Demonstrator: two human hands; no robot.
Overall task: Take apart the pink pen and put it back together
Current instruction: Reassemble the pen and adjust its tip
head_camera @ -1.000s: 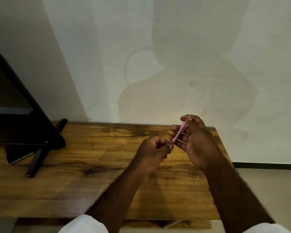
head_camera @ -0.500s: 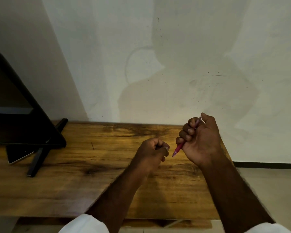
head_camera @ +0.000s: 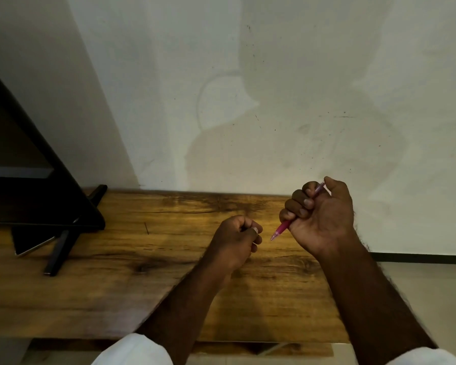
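Observation:
My right hand (head_camera: 324,214) grips the pink pen (head_camera: 282,229) in a fist above the table's right end. The pen's pointed tip sticks out down-left below the fingers, and its paler top end (head_camera: 319,187) shows between thumb and forefinger. The middle of the barrel is hidden inside the fist. My left hand (head_camera: 237,238) hovers a short way left of the tip, not touching the pen. Its fingers are curled in with the thumb against the forefinger, and nothing shows in it.
A wooden table (head_camera: 116,272) stands against a white wall. A black screen (head_camera: 24,180) on a black stand (head_camera: 63,248) fills the left end, with a phone (head_camera: 34,246) lying beneath it. The table's right edge lies just right of my right arm.
The left hand let go of the pen's tip and drew away, curled. The right hand closed from a loose finger hold into a fist round the pen and shifted slightly right.

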